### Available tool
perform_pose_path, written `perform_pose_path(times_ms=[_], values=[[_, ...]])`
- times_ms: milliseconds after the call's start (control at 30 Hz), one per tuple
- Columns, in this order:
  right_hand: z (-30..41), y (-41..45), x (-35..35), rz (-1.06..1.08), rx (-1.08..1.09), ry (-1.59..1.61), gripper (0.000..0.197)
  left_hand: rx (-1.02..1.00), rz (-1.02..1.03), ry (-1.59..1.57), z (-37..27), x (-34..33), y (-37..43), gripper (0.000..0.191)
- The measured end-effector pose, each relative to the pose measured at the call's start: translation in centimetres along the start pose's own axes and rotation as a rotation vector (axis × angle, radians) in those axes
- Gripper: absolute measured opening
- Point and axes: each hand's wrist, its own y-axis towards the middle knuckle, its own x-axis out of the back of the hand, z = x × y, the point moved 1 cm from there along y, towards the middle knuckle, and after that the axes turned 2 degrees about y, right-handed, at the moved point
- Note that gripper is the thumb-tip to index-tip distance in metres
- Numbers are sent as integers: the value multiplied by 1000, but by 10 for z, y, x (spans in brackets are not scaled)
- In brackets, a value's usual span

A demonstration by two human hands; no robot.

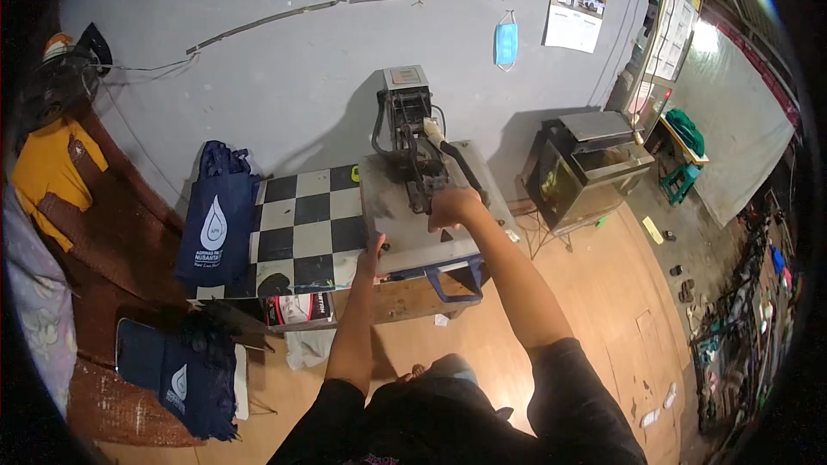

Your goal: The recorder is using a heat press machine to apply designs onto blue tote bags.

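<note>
A heat press (406, 119) stands against the wall, its broad flat plate (394, 197) over the table's right part. My right hand (455, 208) is closed in a fist at the front end of the press's black lever handle (462, 165); the fingers are partly hidden. At the plate's left front edge is my left hand (369, 259), thumb up, the other fingers out of sight. Navy fabric pokes out beneath the plate's front edge, and its strap loop (436, 287) hangs down in front of the wooden table side.
Left of the press, a black-and-white checkered tabletop (312, 229) carries a stack of navy printed bags (216, 226). More navy bags (194, 374) lie on a low seat at lower left. A glass tank (565, 184) stands right of the table. A blue face mask (506, 44) hangs on the wall.
</note>
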Motion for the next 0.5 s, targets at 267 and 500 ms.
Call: perform_pose_path(times_ms=[267,500], values=[[-1,-1,-4,-52,-4,-36,29,-87,-5,21,-9,-9,-15,105],[1,-5,-2,-32,35,-20,31,-41,-33,77,-6,-2,-20,111]])
